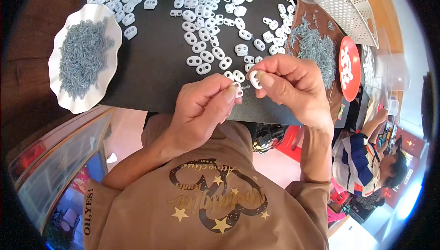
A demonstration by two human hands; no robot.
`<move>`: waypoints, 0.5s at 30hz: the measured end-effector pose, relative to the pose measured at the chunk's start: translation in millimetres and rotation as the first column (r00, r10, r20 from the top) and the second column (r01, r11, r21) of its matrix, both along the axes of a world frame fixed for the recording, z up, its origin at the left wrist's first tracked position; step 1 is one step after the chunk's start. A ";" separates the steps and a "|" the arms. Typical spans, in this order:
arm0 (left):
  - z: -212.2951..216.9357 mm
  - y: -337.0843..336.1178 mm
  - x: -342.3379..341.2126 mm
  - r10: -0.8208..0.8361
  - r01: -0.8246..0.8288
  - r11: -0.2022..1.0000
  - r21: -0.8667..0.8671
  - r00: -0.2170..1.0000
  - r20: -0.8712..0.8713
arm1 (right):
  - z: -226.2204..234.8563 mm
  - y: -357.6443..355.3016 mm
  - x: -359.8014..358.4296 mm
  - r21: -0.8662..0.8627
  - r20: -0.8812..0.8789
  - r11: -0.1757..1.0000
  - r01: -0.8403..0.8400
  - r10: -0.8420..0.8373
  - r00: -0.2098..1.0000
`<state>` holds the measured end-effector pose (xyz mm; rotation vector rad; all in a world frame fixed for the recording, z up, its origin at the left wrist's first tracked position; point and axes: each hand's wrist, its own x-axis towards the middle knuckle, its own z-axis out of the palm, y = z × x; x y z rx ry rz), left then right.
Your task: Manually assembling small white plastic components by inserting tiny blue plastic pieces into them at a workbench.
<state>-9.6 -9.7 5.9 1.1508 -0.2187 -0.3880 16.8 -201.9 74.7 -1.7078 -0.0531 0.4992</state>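
Close together over the near edge of the dark table [151, 66] are my two hands. Pinched in the fingers of my left hand [199, 110] is a small white cord lock insert [239, 90] with holes; a thin metal spring [246, 86] sticks out from it toward the right. My right hand [295, 89] grips a white oval cord lock shell [255, 80] between thumb and forefinger. A small gap separates the two parts. Just beyond the fingers lie many loose white cord locks [203, 68], each with two holes.
A white scalloped dish [54, 62] heaped with small springs [85, 59] stands at left. More springs [316, 50] lie on brown cloth at right, beside a red plate [352, 91] of small white parts. A white perforated basket [350, 9] is behind. Another person [362, 163] sits farther right.
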 end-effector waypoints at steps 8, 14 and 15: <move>-0.9 0.7 -0.1 0.018 -0.019 1.000 0.021 1.000 0.018 | -2.0 9.5 -5.9 -0.046 0.062 0.998 0.051 -0.048 0.997; -0.6 2.2 0.9 0.004 -0.006 0.998 0.056 0.999 0.044 | -1.0 11.6 -4.9 -0.065 0.063 0.996 0.061 -0.057 0.996; -0.9 2.3 1.0 0.006 -0.009 0.998 0.056 0.999 0.041 | -1.2 11.9 -4.6 -0.061 0.060 0.996 0.059 -0.055 0.997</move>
